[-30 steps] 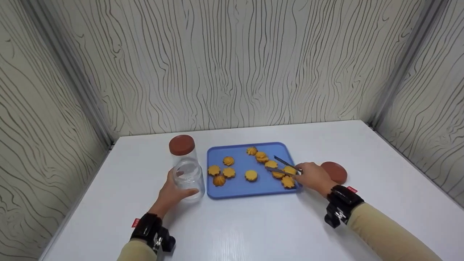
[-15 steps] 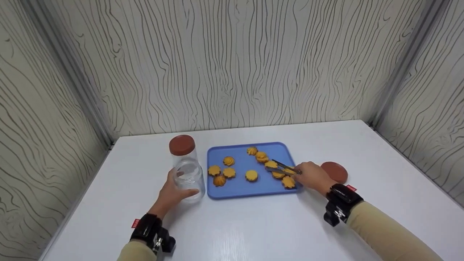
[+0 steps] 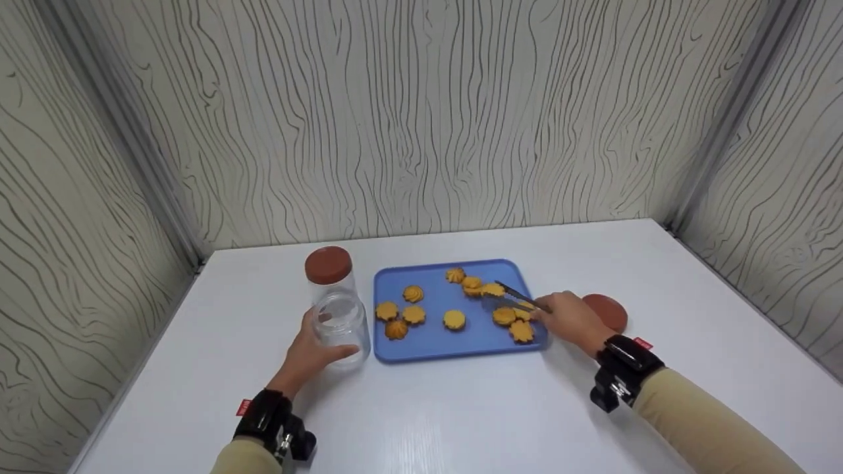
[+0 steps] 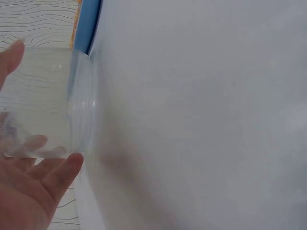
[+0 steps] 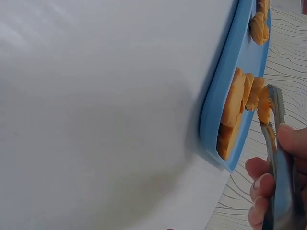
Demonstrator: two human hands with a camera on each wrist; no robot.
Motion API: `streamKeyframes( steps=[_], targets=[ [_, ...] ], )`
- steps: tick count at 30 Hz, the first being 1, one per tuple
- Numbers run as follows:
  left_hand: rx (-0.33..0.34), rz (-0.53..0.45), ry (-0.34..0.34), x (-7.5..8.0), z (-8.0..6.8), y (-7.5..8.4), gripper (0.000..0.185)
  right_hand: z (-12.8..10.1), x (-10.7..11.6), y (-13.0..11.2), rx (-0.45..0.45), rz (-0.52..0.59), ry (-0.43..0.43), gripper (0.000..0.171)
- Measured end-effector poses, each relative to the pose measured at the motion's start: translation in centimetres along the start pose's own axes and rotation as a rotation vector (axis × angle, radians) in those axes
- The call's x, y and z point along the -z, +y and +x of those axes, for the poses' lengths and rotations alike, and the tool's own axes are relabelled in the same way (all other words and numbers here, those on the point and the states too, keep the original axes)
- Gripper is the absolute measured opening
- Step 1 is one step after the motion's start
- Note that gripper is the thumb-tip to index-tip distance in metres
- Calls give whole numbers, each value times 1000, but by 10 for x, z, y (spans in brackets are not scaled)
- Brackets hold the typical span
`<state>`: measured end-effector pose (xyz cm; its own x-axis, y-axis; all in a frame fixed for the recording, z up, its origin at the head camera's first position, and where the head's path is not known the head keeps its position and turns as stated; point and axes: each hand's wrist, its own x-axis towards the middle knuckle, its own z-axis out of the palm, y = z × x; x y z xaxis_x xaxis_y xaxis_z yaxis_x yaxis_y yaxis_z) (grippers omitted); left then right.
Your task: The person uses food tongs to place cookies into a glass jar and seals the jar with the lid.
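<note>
My left hand (image 3: 309, 352) holds a clear, lidless jar (image 3: 344, 328) upright at the tray's left side, thumb in front and fingers round the far side. In the left wrist view, fingertips show through the wall of the jar (image 4: 41, 103). My right hand (image 3: 571, 320) grips metal tongs (image 3: 525, 295) over the right part of a blue tray (image 3: 421, 346). Between the tong tips, in the right wrist view, sits a yellow cookie (image 5: 264, 106), raised above the others. Several more cookies (image 3: 454, 320) lie spread on the tray, some overlapping at its right.
Behind the open jar stands a second clear jar with a red-brown lid (image 3: 328, 264). A loose red-brown lid (image 3: 607, 312) lies on the white table (image 3: 421, 408) beyond my right hand. A wood-patterned panel (image 3: 421, 118) rises along the table's back edge.
The tongs have narrowed onto a cookie at the tray's right and lifted it slightly, toward the back of the tray. My left hand and the jar have stayed in place.
</note>
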<state>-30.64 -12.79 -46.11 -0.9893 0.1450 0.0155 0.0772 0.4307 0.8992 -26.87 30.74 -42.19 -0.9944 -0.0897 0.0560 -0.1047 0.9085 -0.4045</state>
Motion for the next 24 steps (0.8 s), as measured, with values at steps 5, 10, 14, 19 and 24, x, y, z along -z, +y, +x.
streamKeyframes(
  steps=[5,10,14,19,24],
  targets=[
    [11,3,-2,0,2,-1,105,-1,5,-3,-22,27,2,34],
    [5,14,4,1,2,-2,107,-2,4,-4,-28,50,7,34],
    [11,12,8,1,1,0,106,-2,3,-4,-19,60,11,34],
    [22,10,10,-1,1,1,104,-3,7,-9,-22,77,-4,36],
    [16,16,17,-1,1,1,104,-4,12,-17,53,80,29,36]
  ],
)
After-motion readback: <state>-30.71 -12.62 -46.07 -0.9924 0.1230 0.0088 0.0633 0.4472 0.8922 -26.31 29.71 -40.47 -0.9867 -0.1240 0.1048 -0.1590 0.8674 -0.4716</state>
